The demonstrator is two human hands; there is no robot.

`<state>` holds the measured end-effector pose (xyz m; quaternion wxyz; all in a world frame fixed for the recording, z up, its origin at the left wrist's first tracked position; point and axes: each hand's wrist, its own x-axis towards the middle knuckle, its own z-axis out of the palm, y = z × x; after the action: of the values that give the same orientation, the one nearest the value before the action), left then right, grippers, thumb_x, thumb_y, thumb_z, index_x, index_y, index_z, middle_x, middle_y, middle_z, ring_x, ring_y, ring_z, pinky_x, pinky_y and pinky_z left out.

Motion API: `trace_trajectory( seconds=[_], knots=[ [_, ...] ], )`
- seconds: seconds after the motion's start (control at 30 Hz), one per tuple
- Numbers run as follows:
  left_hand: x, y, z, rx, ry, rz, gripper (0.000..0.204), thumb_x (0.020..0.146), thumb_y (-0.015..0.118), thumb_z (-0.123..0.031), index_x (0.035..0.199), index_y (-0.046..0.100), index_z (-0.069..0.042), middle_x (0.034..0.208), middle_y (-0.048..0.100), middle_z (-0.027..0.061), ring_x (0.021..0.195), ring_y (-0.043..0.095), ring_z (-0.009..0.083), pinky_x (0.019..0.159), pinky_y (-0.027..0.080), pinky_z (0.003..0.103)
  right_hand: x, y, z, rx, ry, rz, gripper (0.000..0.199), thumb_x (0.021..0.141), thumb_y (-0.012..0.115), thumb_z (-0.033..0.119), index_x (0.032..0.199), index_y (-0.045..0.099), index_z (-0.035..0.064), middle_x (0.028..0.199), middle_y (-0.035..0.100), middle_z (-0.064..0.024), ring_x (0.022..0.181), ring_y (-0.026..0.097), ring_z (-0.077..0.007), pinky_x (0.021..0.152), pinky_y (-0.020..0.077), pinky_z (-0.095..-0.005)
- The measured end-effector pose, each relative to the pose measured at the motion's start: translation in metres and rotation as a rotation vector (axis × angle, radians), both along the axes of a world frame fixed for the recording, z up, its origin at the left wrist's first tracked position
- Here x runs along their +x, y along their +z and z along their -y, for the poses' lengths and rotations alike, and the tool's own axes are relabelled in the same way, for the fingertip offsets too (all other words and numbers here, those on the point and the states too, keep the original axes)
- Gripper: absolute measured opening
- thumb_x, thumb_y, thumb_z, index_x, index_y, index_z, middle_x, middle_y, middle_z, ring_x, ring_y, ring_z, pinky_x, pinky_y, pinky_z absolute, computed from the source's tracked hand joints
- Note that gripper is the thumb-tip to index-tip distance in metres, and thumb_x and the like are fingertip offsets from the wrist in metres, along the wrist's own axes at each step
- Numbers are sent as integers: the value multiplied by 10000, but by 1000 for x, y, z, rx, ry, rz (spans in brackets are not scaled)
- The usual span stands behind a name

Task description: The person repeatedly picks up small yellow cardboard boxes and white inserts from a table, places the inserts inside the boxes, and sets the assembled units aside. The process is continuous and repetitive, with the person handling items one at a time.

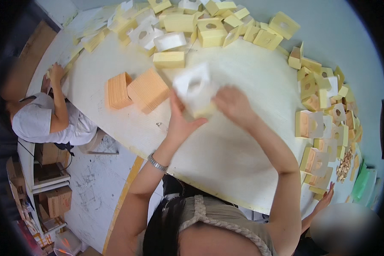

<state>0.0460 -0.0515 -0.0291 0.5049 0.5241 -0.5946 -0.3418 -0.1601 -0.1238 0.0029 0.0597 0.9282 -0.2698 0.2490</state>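
In front of me a small paper box (194, 83), white inside with an oval hole and a pale yellow lower part, is smeared by motion. My left hand (180, 121) holds it from the left and below, thumb stretched along its lower edge. At its right side is my right hand (234, 104), blurred, its fingers too smeared to read. Two stacks of folded orange card pieces, a left stack (117, 90) and a right stack (148, 90), lie left of my left hand. A closed yellow box (169, 59) lies just beyond.
Many yellow boxes (211, 32) pile along the table's far edge, and open boxes with orange inserts (315, 160) line the right. A pile of small brown pieces (344, 166) lies there. Co-workers sit at the left (51, 123) and lower right (343, 226).
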Motion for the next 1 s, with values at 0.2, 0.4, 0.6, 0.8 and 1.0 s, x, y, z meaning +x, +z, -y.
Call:
trace_trajectory(
  seconds=[0.2,0.4,0.6,0.8,1.0],
  knots=[
    [-3,19,-7,137,-111,235,992,688,857,-239,1447,265,-1,1349,491,225,1231,513,382,971,473,433,21,75,-18,388,-196,381,224,813,731,265,766,673,53,750,696,-68,572,622,-232,568,494,-367],
    [-19,15,-15,27,-242,478,973,681,864,-306,1408,328,55,1301,514,241,1203,495,418,1021,418,453,181,25,95,1214,-299,69,285,768,803,243,842,676,-1,798,649,-104,687,609,-220,605,495,-355],
    [-12,20,-16,54,-230,458,946,679,864,-300,1395,352,46,1292,529,233,1192,509,415,1006,431,452,177,8,102,1566,-404,198,287,673,894,182,828,674,80,726,561,-17,616,503,-146,581,456,-295],
    [-13,20,-18,37,-225,342,936,632,887,-231,1380,373,-1,1197,620,207,1107,599,383,921,497,425,84,69,69,1556,-298,559,302,799,799,312,936,620,110,791,508,36,658,484,-86,658,499,-255],
    [-10,12,-15,65,-191,265,977,603,903,-230,1380,353,-5,1211,624,200,1112,616,354,904,512,400,-77,61,15,1399,-445,890,367,946,600,303,1163,621,7,947,637,-10,786,599,-85,724,533,-252]
  ],
)
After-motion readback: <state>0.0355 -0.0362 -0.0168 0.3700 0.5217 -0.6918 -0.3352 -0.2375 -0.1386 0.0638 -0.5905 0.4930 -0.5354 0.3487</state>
